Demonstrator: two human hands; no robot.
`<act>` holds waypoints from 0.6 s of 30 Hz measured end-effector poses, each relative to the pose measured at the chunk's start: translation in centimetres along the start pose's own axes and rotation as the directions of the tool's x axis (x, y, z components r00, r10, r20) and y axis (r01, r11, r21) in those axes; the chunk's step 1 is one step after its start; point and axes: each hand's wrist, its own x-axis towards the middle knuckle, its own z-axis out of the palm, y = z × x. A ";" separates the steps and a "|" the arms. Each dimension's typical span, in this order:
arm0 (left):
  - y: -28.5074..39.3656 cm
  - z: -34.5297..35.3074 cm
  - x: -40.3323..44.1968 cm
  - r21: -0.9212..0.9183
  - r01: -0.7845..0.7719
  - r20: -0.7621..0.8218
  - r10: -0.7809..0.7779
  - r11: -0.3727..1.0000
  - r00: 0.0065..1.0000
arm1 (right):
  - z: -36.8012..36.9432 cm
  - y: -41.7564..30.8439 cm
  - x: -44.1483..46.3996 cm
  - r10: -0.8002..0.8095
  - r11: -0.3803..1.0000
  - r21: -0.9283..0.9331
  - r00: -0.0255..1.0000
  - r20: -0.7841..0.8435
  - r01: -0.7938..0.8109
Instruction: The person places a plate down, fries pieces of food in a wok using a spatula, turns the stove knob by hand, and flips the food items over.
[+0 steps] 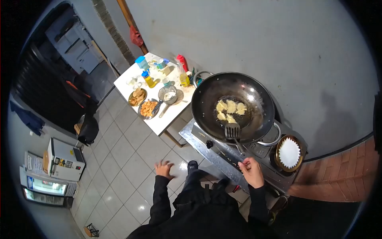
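Observation:
A large dark wok (260, 101) sits on the gas stove (215, 149), with several pale yellow battered pieces (231, 106) in oil at its bottom. My right hand (252, 173) is closed in front of the wok, its fingers pinched around the handle end of a slotted turner (232, 131). The turner's black slotted head rests inside the wok's near wall, just below the pieces. Over the tiled floor, my left hand (164, 169) hangs with its fingers spread, holding nothing.
Right of the wok stands a golden bowl (301, 158) lined with white paper (289, 153). The white table (159, 125) at left bears a plate of orange-brown pieces (148, 108), a plate of fried food (137, 97), a saucepan (168, 95) and several bottles. A grey wall backs the stove.

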 end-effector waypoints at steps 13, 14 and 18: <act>-0.4 -10.5 20.8 -0.928 -0.250 -0.261 -0.004 0.274 0.965 | 9.5 -4.3 2.8 0.056 0.892 0.355 0.711 -0.701 0.280; -0.3 -11.2 22.1 -0.933 -0.267 -0.268 0.031 0.242 0.963 | 10.0 -3.8 3.1 0.096 0.867 0.404 0.697 -0.710 0.292; 0.1 -13.1 27.0 -0.922 -0.322 -0.299 0.136 0.212 0.945 | 11.1 -4.8 4.7 0.066 0.847 0.357 0.589 -0.805 0.393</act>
